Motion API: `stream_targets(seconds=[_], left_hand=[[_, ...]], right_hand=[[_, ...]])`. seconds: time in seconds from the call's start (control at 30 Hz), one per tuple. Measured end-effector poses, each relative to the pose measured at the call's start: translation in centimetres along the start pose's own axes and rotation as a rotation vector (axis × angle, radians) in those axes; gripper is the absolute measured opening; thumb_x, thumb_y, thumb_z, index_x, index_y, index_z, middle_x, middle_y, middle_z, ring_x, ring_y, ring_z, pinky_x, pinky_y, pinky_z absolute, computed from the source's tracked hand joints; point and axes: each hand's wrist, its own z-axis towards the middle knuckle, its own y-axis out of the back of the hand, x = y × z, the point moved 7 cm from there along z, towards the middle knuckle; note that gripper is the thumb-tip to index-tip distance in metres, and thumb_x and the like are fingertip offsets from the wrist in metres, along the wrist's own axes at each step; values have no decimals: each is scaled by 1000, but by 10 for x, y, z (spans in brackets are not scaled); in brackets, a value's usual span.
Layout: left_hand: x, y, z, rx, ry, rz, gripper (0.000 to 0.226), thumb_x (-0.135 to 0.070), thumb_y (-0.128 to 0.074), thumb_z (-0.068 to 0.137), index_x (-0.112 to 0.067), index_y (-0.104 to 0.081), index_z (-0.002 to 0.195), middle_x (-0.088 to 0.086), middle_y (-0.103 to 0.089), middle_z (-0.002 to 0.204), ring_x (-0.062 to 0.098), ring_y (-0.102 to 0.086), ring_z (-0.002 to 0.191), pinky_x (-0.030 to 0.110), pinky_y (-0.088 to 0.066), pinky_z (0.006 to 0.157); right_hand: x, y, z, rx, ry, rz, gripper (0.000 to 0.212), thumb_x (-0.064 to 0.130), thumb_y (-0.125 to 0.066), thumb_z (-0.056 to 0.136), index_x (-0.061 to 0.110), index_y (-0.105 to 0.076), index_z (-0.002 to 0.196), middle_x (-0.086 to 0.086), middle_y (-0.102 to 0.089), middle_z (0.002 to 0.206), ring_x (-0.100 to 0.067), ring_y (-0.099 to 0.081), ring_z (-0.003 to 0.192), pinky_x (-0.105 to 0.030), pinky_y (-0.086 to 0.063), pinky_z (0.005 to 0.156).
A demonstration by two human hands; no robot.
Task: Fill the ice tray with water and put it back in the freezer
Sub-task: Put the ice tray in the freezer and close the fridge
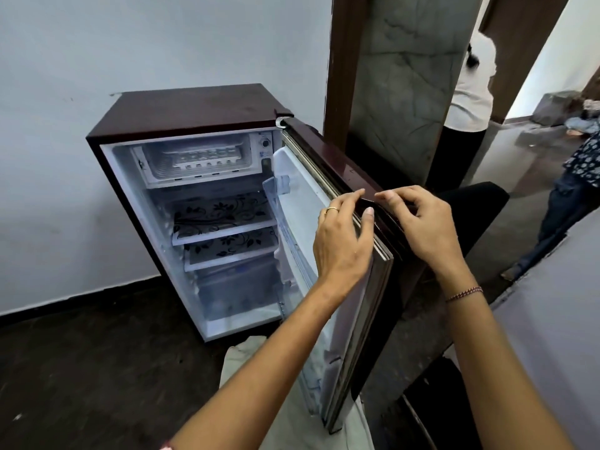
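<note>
A small dark-red fridge (191, 107) stands on the floor against a white wall with its door (328, 164) swung wide open to the right. At the top inside, the freezer box (152, 170) is open and a white ice tray (203, 157) lies in it. My left hand (342, 241) grips the top edge of the door from the inner side, thumb on the rim. My right hand (418, 224) rests on the same edge from the outer side, fingers curled over it. Neither hand holds the tray.
Two patterned glass shelves (224, 212) and a clear drawer (240, 290) sit below the freezer box. A dark doorframe (341, 66) and marble pillar rise behind the door. Two people stand at the right, one in white (472, 92). A grey surface (552, 319) lies at right.
</note>
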Motion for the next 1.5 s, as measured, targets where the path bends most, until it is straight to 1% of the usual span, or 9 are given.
stream_targets(seconds=[0.17, 0.33, 0.43, 0.63, 0.93, 1.17, 1.3, 1.43, 1.5], left_hand=[[-4, -6, -2, 8, 12, -23, 40, -40, -42, 92, -26, -53, 129, -4, -49, 130, 12, -48, 119, 31, -44, 96], [5, 12, -4, -39, 26, 14, 34, -38, -47, 92, -26, -59, 121, -3, -47, 127, 14, -50, 116, 34, -46, 93], [17, 30, -5, -51, 52, 34, 28, -38, -51, 91, -27, -62, 115, -5, -47, 127, 12, -49, 115, 33, -46, 91], [48, 80, -4, -66, 69, 47, 25, -34, -53, 91, -27, -65, 112, -7, -51, 124, 10, -54, 110, 27, -46, 88], [101, 169, 9, -20, 131, 42, 22, -29, -58, 87, -29, -69, 105, -9, -68, 107, 3, -62, 97, 35, -50, 92], [123, 213, 3, -87, 80, 385, 42, -45, -52, 88, -30, -55, 127, -7, -59, 125, 15, -55, 115, 36, -46, 95], [144, 234, 0, -229, -3, 608, 45, -42, -48, 91, -24, -52, 133, 2, -57, 123, 23, -51, 110, 36, -45, 87], [169, 250, 4, -325, 2, 649, 45, -43, -43, 94, -20, -50, 132, 10, -50, 126, 27, -46, 117, 42, -48, 86], [181, 255, 4, -355, 22, 680, 47, -43, -42, 95, -17, -47, 134, 13, -44, 133, 28, -40, 123, 43, -45, 90]], right_hand=[[-3, -1, -4, -53, -142, 135, 23, 29, -52, 95, 22, -74, 95, 8, -68, 98, 3, -59, 87, 1, -38, 72], [12, -19, -14, -43, -167, 190, 24, 26, -51, 95, 19, -74, 90, 7, -65, 97, 1, -58, 85, 1, -37, 71], [24, -37, -18, -15, -157, 229, 25, 23, -51, 95, 15, -74, 91, 3, -63, 99, -5, -58, 92, -14, -43, 85], [56, -83, -27, 0, -51, 281, 24, 22, -52, 95, 12, -74, 92, 2, -59, 99, -17, -58, 99, -35, -47, 92], [118, -155, -39, -12, 122, 281, 22, 21, -53, 95, 12, -72, 98, 3, -55, 99, -12, -49, 97, -12, -37, 86], [151, -213, -55, 34, 254, 349, 28, 18, -48, 96, 12, -61, 121, 1, -54, 122, -9, -44, 112, -20, -35, 102], [133, -248, -81, 64, 116, 295, 38, 28, -49, 96, 11, -46, 130, -1, -40, 133, -8, -33, 120, -6, -21, 103], [108, -304, -104, 423, -227, 400, 41, 45, -41, 96, 12, -48, 119, -4, -47, 124, -12, -44, 115, -20, -33, 96], [111, -322, -105, 536, -271, 458, 39, 50, -36, 96, 15, -49, 105, -4, -51, 115, -10, -49, 103, -20, -34, 88]])
